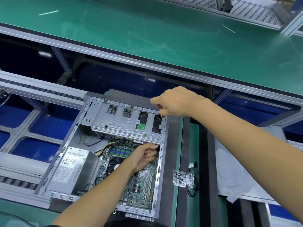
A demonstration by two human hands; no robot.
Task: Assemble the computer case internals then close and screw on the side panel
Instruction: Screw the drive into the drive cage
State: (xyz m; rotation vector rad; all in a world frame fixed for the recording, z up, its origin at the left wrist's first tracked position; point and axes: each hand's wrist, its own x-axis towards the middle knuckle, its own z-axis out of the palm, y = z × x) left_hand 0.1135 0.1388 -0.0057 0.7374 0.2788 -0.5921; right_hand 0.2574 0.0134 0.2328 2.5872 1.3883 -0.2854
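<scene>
the open computer case [105, 145] is laid flat on the tabletop [193, 145] for access. an orange-handled tool [161, 110] is gripped by the right hand [177, 102] at the drive cage [126, 122]; something small and dark beneath it is pinched by the curled left hand [144, 156].

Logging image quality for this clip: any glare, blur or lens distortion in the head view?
Head view: wide-angle bending of the conveyor rails; soft glare on the green mat and side panel; right hand slightly soft; computer case evenly lit and sharp.
</scene>
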